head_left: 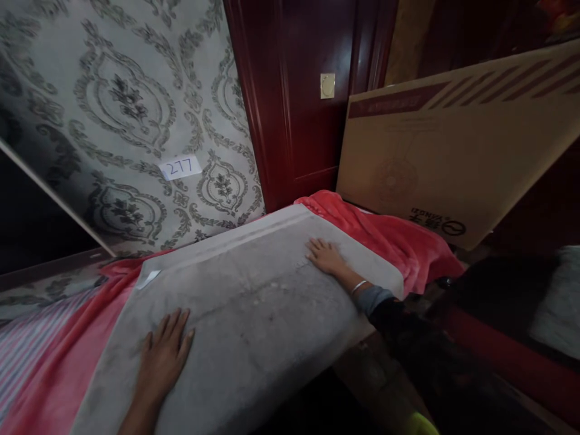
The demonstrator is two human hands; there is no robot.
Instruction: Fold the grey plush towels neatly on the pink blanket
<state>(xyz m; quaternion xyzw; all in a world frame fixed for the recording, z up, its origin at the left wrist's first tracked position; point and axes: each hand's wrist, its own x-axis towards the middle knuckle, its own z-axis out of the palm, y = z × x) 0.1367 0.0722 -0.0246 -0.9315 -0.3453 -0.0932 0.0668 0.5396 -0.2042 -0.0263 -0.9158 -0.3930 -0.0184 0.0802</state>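
A wide grey cloth (pixel 263 290) with a paler border along its far side lies spread before me, and it drapes down at the near edge. My left hand (pixel 165 350) rests flat on its left part, fingers apart. Farther off to the right, my right hand (pixel 325 257) lies palm down on the cloth with spread fingers and a bracelet at the wrist. Neither hand grips anything. A small white tag (pixel 148 278) shows at the cloth's far left corner. Beneath the grey cloth, a red blanket (pixel 385 235) sticks out on the right and left.
Behind stands a patterned wall with a paper marked 277 (pixel 180 167), beside a dark red door (pixel 312 133). A large cardboard box (pixel 430 151) leans at the right. Striped bedding (pixel 40 341) lies at the left, below a dark panel (pixel 36 211).
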